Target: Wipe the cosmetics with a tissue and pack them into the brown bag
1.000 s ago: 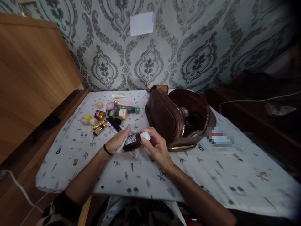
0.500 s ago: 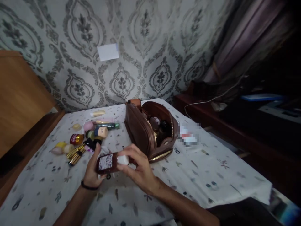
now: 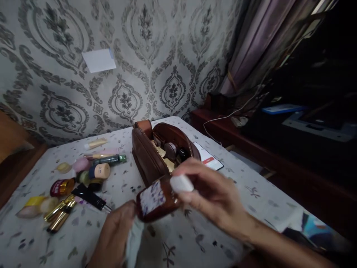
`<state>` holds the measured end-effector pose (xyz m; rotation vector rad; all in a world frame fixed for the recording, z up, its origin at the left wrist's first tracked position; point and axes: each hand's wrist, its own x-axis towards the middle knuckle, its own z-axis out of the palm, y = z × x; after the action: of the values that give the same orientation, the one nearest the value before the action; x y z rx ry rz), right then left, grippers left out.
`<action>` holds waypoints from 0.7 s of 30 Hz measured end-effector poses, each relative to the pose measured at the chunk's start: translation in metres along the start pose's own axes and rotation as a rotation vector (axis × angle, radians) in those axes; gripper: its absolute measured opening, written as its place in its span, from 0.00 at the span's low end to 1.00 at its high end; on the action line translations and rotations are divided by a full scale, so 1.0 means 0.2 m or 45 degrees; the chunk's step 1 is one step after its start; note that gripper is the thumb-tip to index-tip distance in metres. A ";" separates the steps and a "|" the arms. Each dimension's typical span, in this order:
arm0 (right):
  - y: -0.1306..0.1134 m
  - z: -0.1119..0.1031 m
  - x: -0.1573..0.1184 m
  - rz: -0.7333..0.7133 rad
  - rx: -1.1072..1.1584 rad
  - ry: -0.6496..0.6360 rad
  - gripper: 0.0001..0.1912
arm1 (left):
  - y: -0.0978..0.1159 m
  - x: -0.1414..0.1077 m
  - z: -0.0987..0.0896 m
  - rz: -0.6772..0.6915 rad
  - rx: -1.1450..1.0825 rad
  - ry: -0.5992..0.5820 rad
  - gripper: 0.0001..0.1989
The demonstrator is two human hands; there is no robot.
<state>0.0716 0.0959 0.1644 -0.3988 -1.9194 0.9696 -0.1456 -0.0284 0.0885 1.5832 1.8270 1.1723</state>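
Note:
My right hand (image 3: 214, 197) pinches a reddish-brown bottle (image 3: 164, 201) by its white-cap end, and the bottle lies tilted in the air in front of the brown bag. A pale cloth or wipe (image 3: 134, 238) hangs from my left hand (image 3: 115, 230), whose closed fingers are at the bottle's base. Behind the bottle stands the open brown bag (image 3: 146, 152), with a round jar and other small items inside. Left of it lie a black tube (image 3: 90, 197), gold tubes (image 3: 60, 216), a red and gold jar (image 3: 61, 187) and a beige-capped bottle (image 3: 99, 171).
A phone (image 3: 209, 158) lies right of the bag on the patterned tablecloth (image 3: 195, 238). At the back left is a cream tube (image 3: 95, 143). A white cable (image 3: 231, 115) runs over the dark red furniture on the right. Wallpaper rises behind.
The view has turned right and come closer. The bottle has moved right and up with my right hand. My left hand has shifted to the bottle's base, and the cloth now hangs visibly from it.

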 end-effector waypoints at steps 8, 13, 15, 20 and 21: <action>-0.04 -0.24 0.15 0.215 -0.371 0.358 0.07 | 0.26 0.17 0.30 0.340 0.448 -0.483 0.37; 0.03 -0.27 0.17 0.316 -0.514 0.228 0.11 | 0.17 0.21 0.39 0.495 0.388 -0.579 0.38; 0.06 -0.28 0.16 0.346 -0.594 0.148 0.13 | 0.14 0.20 0.39 0.542 0.399 -0.548 0.36; 0.10 -0.29 0.16 0.305 -0.778 -0.097 0.13 | 0.11 0.20 0.42 0.683 0.393 -0.430 0.35; 0.11 -0.29 0.16 0.280 -0.811 -0.143 0.13 | 0.11 0.20 0.43 0.702 0.397 -0.411 0.35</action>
<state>0.1016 0.1567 0.1820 -0.9529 -2.3009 0.4942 -0.0759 0.0356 0.0678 2.4006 1.4533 0.7840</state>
